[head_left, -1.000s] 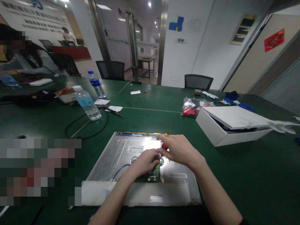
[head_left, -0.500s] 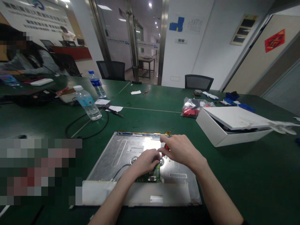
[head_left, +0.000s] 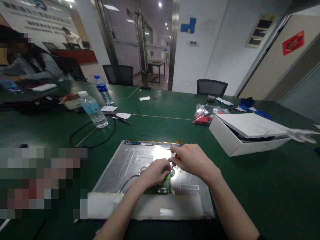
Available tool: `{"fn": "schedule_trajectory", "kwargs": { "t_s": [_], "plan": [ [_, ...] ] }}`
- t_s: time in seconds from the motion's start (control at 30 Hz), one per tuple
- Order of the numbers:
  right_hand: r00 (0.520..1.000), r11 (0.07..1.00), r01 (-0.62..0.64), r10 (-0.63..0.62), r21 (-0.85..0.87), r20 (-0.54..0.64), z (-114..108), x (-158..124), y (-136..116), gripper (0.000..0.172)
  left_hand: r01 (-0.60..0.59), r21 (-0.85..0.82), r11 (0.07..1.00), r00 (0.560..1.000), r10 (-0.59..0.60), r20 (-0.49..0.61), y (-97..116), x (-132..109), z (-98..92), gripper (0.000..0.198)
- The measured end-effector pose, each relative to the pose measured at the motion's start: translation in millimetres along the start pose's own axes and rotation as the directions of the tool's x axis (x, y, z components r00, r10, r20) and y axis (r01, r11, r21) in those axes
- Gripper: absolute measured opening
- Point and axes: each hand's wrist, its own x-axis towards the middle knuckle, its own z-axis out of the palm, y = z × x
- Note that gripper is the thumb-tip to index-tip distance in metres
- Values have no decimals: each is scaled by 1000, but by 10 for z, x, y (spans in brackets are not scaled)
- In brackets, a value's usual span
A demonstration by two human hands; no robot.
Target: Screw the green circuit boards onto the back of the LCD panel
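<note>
A silver metal panel lies flat on the green table, with a green circuit board near its middle and a blue strip along its far edge. My right hand is closed around a small red-handled tool, whose thin tip points down toward the board. Beside that tip is my left hand, its fingers bent together over the board's upper part. What the left fingers hold, if anything, is hidden. A black cable runs on the panel left of the board.
An open white box stands at the right, behind it a plastic bag with red items. At the left are two water bottles and a looped black cable. A person sits far left.
</note>
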Motion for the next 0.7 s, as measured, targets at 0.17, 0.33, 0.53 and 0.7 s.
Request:
{"fn": "schedule_trajectory", "kwargs": {
  "t_s": [0.17, 0.33, 0.53, 0.7],
  "plan": [
    [994, 993, 101, -100, 57, -34, -1, -46, -15, 13, -10, -21, 1000, 1000, 10, -19, -39, 0, 37, 11],
    [999, 1000, 28, -27, 11, -26, 15, 3, -30, 6, -1, 0, 1000, 1000, 1, 1, -24, 1, 13, 12],
    [998, 997, 56, -54, 53, -32, 8, -16, -61, 14, 12, 28, 1000, 1000, -12, -11, -33, 5, 29, 14],
    [998, 998, 58, -57, 28, -26, 0, 5, -86, 18, -9, -11, 1000, 1000, 9, -1, -49, 6, 45, 15]
  ]
}}
